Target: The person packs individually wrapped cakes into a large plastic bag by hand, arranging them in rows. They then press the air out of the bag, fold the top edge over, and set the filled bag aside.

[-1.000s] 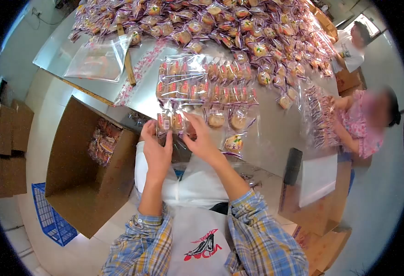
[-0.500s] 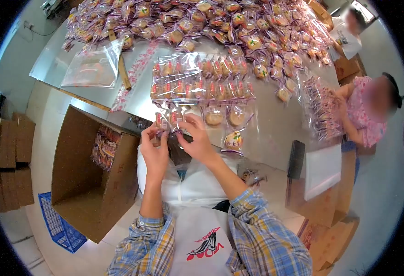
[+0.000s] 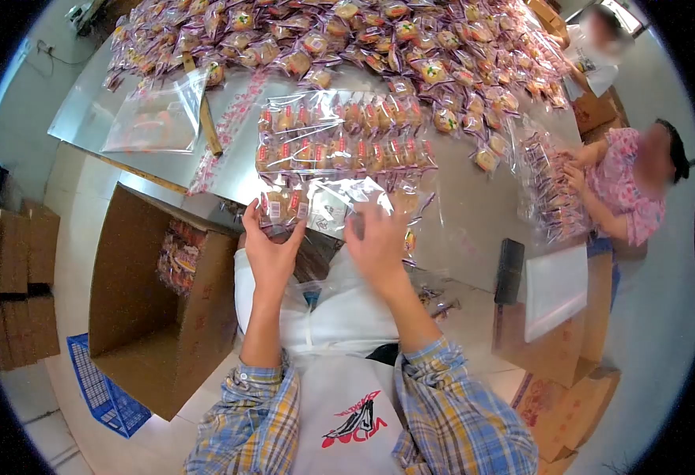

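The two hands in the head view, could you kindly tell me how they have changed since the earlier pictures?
The right hand, now blurred, has come away from the two small packets and moved to the right. The left hand stays at them, spread wider. The two packed rows and the open carton look unchanged.

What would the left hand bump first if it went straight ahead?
The left hand would probably bump the two small packets first, then the row of packets beyond; depth is hard to judge.
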{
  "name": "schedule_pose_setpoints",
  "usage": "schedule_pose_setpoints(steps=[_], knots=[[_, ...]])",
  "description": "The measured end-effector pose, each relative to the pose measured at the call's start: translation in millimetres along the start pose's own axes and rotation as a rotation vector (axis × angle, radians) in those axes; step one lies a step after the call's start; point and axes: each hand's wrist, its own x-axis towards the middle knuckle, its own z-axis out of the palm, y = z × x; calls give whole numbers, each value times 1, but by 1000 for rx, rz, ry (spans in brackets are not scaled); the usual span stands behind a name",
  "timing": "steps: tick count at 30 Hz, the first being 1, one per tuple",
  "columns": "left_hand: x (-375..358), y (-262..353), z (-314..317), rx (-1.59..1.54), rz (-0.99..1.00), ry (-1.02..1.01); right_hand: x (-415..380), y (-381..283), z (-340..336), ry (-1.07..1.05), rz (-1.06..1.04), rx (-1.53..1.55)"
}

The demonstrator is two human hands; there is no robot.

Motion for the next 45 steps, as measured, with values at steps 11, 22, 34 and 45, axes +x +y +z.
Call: schedule_pose_setpoints(steps=[11,22,34,45], knots=[[-2,10,-5,40,-81,-31,6,9,4,-153,142,971],[-7,0,-3,52,-22,6,-13,11,63,-30,292,838],[-29,-7,2,247,154,188,-9,-9,36,-145,-22,529],[-44,7,16,423,542,-53,-3,3,21,-344,35,752]])
